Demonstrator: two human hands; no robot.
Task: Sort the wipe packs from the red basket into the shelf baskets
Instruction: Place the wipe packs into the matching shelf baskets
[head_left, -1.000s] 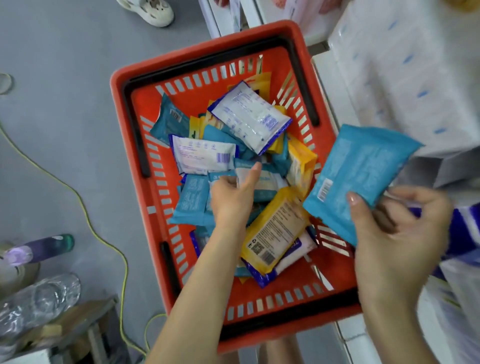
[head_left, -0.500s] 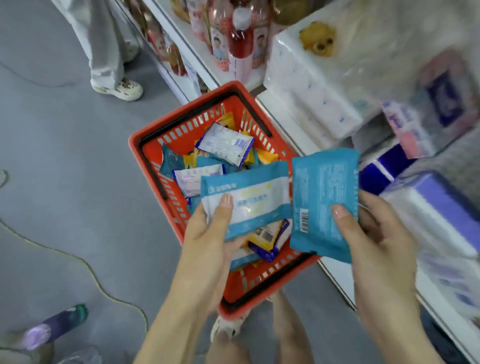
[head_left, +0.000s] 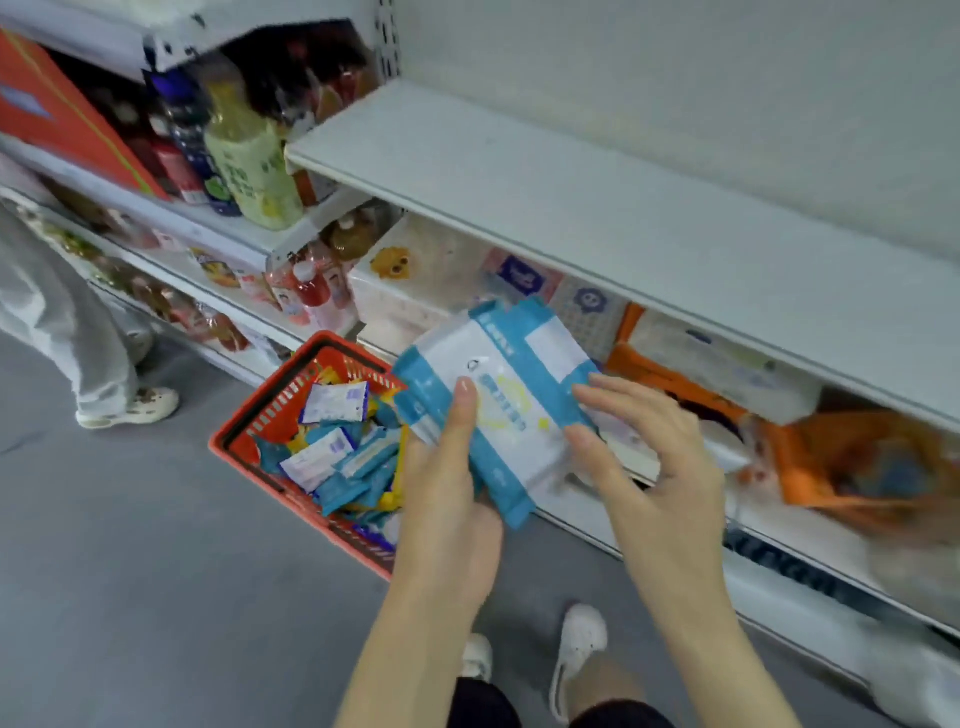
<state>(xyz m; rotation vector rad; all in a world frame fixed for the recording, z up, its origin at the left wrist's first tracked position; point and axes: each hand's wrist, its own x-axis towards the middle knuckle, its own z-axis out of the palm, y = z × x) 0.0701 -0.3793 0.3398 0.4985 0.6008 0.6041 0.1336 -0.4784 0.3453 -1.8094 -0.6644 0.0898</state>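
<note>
We see the left hand (head_left: 447, 499) clamped on the blue-and-white wipe packs (head_left: 501, 400), thumb on top, held in the air below the white shelf board (head_left: 571, 176). The right hand (head_left: 660, 467), fingers loosely apart, touches their right edge. The red basket (head_left: 244, 423) stands on the floor (head_left: 130, 571) at left, with more packs inside.

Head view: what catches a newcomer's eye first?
Blue-and-white packs sit dead centre, with the left hand gripping them and the right hand at their right edge. Lower left is the red basket, heaped with more packs. A white shelf spans the upper right.
</note>
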